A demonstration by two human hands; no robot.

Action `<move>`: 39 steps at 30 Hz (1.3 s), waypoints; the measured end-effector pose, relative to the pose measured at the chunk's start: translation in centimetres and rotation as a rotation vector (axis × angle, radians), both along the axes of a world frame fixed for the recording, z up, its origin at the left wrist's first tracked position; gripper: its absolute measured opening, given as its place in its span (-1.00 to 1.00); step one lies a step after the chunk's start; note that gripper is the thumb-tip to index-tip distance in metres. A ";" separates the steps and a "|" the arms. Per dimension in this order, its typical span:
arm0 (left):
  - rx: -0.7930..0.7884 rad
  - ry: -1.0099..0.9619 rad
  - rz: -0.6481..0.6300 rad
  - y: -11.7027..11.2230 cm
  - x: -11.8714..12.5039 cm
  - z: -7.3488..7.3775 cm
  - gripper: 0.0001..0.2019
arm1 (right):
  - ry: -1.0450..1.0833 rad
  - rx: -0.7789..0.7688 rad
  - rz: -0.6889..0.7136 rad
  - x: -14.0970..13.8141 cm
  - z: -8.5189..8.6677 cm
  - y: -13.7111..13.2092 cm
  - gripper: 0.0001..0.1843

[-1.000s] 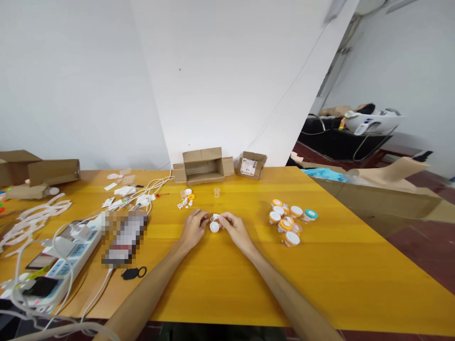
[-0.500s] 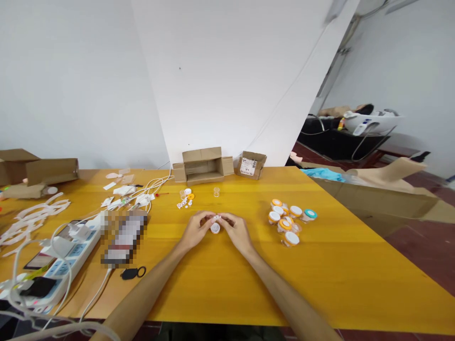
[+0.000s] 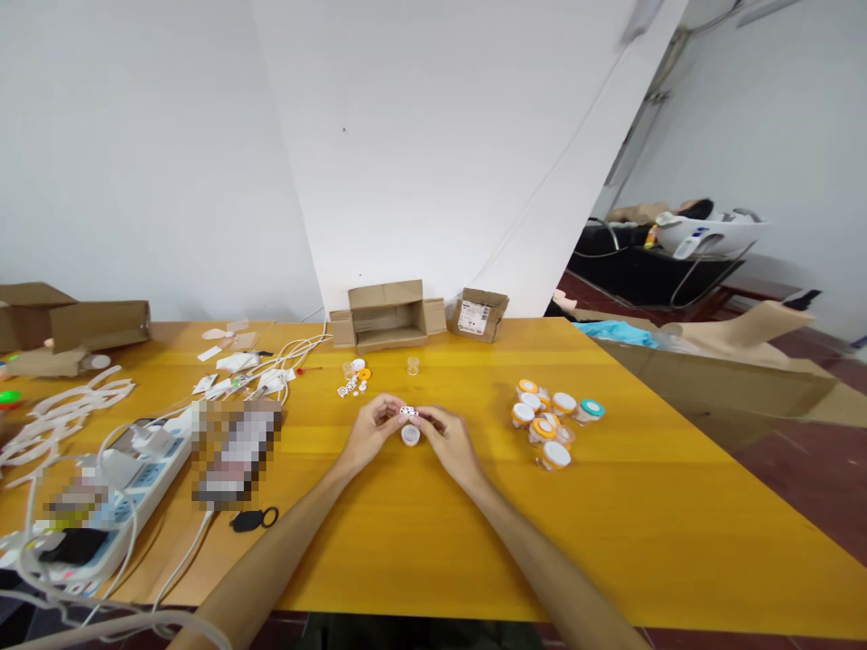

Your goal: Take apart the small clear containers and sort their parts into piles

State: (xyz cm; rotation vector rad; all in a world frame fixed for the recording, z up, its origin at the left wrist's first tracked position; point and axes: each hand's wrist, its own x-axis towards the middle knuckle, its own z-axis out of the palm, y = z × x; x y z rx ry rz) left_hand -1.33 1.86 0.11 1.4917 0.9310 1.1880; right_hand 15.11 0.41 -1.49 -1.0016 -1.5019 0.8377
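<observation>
My left hand (image 3: 369, 431) and my right hand (image 3: 447, 437) meet over the middle of the yellow table (image 3: 433, 533). Both pinch small white dice (image 3: 407, 413) between their fingertips. Just below the fingertips a small white cap (image 3: 410, 435) lies on the table. A cluster of small jars with orange, white and teal lids (image 3: 552, 422) stands to the right of my right hand. Behind my hands sit a little clear cup (image 3: 413, 366) and a few loose dice and lids (image 3: 355, 379).
Two open cardboard boxes (image 3: 389, 314) stand at the table's far edge. On the left lie a white power strip (image 3: 115, 501), tangled white cables (image 3: 68, 411), a black key fob (image 3: 252, 520) and more cardboard boxes (image 3: 68, 325). A large box (image 3: 711, 361) stands right of the table.
My hands have come together and lifted slightly over the white cap, fingertips now pinching the dice between them. Everything else on the table is unmoved.
</observation>
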 end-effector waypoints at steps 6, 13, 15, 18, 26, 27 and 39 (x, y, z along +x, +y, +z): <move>0.040 -0.016 -0.001 -0.3 0.1 0.5 -0.68 | -0.220 0.135 -0.078 -0.1 0.0 -0.5 -0.67; 0.005 -0.008 -0.046 -0.5 0.1 0.5 -0.65 | -0.330 0.172 -0.058 0.0 -0.1 -0.5 -0.55; -0.032 -0.014 -0.060 -0.5 0.1 0.4 -0.65 | -0.321 0.156 -0.026 0.0 0.0 -0.6 -0.52; -0.060 -0.029 -0.076 -0.5 0.0 0.4 -0.65 | -0.289 0.130 0.011 0.0 -0.1 -0.6 -0.49; -0.114 -0.046 -0.076 -0.6 0.1 0.6 -0.67 | -0.298 0.156 -0.032 -0.1 -0.3 -0.5 -0.53; -0.118 -0.049 -0.073 -0.6 0.2 0.7 -0.66 | -0.308 0.161 -0.047 -0.1 -0.3 -0.5 -0.54; -0.074 -0.016 -0.090 -0.7 0.2 0.7 -0.65 | -0.314 0.150 -0.060 0.0 -0.2 -0.5 -0.51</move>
